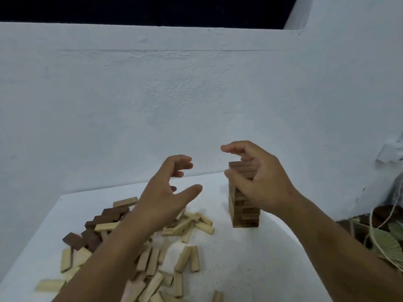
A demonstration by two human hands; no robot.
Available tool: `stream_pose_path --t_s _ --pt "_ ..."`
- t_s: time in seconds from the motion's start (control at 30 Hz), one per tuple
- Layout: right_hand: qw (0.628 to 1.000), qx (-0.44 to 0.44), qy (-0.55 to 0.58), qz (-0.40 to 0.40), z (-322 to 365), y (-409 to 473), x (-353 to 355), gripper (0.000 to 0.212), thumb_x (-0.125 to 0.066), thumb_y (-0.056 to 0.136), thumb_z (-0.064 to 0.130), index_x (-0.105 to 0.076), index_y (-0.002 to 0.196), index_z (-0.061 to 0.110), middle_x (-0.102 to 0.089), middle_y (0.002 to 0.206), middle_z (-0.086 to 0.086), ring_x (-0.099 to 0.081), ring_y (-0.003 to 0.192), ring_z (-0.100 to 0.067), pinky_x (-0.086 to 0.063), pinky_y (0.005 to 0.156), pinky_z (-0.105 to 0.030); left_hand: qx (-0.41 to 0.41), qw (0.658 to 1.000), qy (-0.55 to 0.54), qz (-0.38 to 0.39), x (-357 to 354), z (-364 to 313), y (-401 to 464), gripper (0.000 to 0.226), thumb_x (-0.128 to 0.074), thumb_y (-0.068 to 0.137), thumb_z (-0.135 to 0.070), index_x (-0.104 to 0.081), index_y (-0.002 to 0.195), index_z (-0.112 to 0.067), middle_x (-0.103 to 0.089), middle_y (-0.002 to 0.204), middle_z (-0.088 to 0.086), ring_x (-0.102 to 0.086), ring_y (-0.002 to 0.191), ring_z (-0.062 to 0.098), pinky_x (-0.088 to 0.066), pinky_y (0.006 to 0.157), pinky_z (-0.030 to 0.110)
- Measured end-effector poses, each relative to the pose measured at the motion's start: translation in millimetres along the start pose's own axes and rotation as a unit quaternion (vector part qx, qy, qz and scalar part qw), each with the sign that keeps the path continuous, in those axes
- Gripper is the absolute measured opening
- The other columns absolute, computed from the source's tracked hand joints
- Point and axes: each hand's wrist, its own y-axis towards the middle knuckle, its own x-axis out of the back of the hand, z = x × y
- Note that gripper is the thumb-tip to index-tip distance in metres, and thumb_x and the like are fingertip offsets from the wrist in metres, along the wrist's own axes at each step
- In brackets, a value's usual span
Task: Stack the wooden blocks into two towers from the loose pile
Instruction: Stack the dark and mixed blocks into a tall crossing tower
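One tower of brown wooden blocks (245,212) stands upright on the white table (250,269), right of centre. My right hand (260,182) curves around its upper part, thumb near the left edge and fingers above the top; a firm grip cannot be told. My left hand (163,192) hovers open left of the tower, fingers spread, holding nothing. A loose pile of pale blocks (187,260) lies scattered below and around my left forearm. Several dark brown blocks (102,219) lie at the pile's left side. No second tower is in view.
A white wall (174,105) rises directly behind the table. The table's left edge runs diagonally at the lower left. Dried leaves and a cord (379,234) lie off the table's right side.
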Motion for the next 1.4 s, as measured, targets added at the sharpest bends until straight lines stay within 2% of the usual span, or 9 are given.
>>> stream_pose_path --t_s 0.27,0.4,0.6,0.73,0.9,1.03,1.17,1.23,1.4 --pt "0.989 0.059 -0.014 0.136 7 -36 -130 0.027 -0.061 0.082 0.013 -0.066 0.103 0.028 -0.064 0.098 0.020 -0.058 0.095 0.000 -0.043 0.082 -0.011 0.096 0.992 0.054 -0.061 68 55 -72 0.014 -0.071 0.085 -0.024 -0.068 0.093 -0.036 -0.067 0.097 -0.023 -0.062 0.090 0.000 -0.048 0.076 0.022" --pt "0.974 0.031 -0.115 0.192 -20 -40 -173 0.033 -0.053 0.082 0.022 -0.065 0.111 0.031 -0.061 0.111 0.018 -0.049 0.107 -0.002 -0.041 0.095 -0.021 0.121 0.983 0.133 -0.036 85 98 -93 0.020 -0.066 0.087 -0.015 -0.068 0.087 -0.035 -0.066 0.092 -0.023 -0.059 0.086 -0.004 -0.045 0.072 0.012" --pt "0.953 0.089 -0.189 0.221 -11 -44 -205 0.034 -0.042 0.090 0.047 -0.062 0.115 0.035 -0.059 0.107 0.017 -0.048 0.102 -0.008 -0.034 0.082 -0.027 0.079 0.967 0.241 -0.029 97 149 -111 0.021 -0.055 0.074 -0.029 -0.066 0.088 -0.041 -0.061 0.098 -0.025 -0.058 0.096 0.009 -0.052 0.081 0.035" --pt "0.950 0.085 -0.194 0.228 2 -44 -217 0.045 -0.052 0.078 0.065 -0.057 0.115 0.039 -0.058 0.103 0.020 -0.049 0.098 -0.006 -0.039 0.088 -0.029 0.058 0.971 0.226 -0.053 94 156 -117 0.024 -0.067 0.073 -0.029 -0.069 0.095 -0.038 -0.054 0.108 -0.027 -0.052 0.105 0.003 -0.048 0.090 0.030" --pt "0.965 0.016 -0.131 0.227 8 -43 -219 0.026 -0.064 0.073 0.041 -0.054 0.096 0.038 -0.060 0.080 0.016 -0.056 0.072 -0.002 -0.051 0.061 -0.026 0.038 0.975 0.207 -0.073 93 155 -117 0.024 -0.076 0.072 -0.019 -0.068 0.084 -0.037 -0.058 0.096 -0.023 -0.056 0.095 0.006 -0.048 0.082 0.030" --pt "0.970 0.025 -0.133 0.204 4 -43 -218 0.031 -0.065 0.075 0.032 -0.050 0.102 0.041 -0.053 0.099 0.020 -0.053 0.086 -0.004 -0.051 0.070 -0.026 0.030 0.975 0.190 -0.107 92 157 -117 0.048 -0.071 0.070 0.005 -0.062 0.075 -0.042 -0.061 0.087 -0.022 -0.059 0.086 0.004 -0.046 0.074 0.015" --pt "0.957 0.020 -0.167 0.236 13 -48 -213 0.063 -0.068 0.062 0.061 -0.040 0.116 0.045 -0.041 0.115 0.024 -0.049 0.097 -0.004 -0.049 0.079 -0.026 0.047 0.976 0.156 -0.144 91 161 -117 0.058 -0.068 0.071 0.011 -0.059 0.074 -0.047 -0.061 0.087 -0.022 -0.059 0.088 0.003 -0.042 0.072 0.007" --pt "0.948 0.012 -0.178 0.263 17 -50 -214 0.073 -0.071 0.056 0.058 -0.036 0.119 0.047 -0.038 0.116 0.024 -0.050 0.095 -0.005 -0.049 0.077 -0.026 0.047 0.978 0.157 -0.133 92 163 -117 0.054 -0.068 0.072 0.007 -0.061 0.076 -0.046 -0.060 0.089 -0.022 -0.059 0.089 0.003 -0.043 0.074 0.008" --pt "0.962 -0.017 -0.131 0.238 20 -48 -211 0.062 -0.072 0.060 0.040 -0.036 0.109 0.046 -0.038 0.113 0.024 -0.057 0.084 -0.009 -0.053 0.070 -0.024 0.054 0.970 0.213 -0.107 90 165 -110 0.027 -0.078 0.072 -0.027 -0.066 0.093 -0.040 -0.052 0.099 -0.021 -0.048 0.096 0.003 -0.046 0.079 0.021"
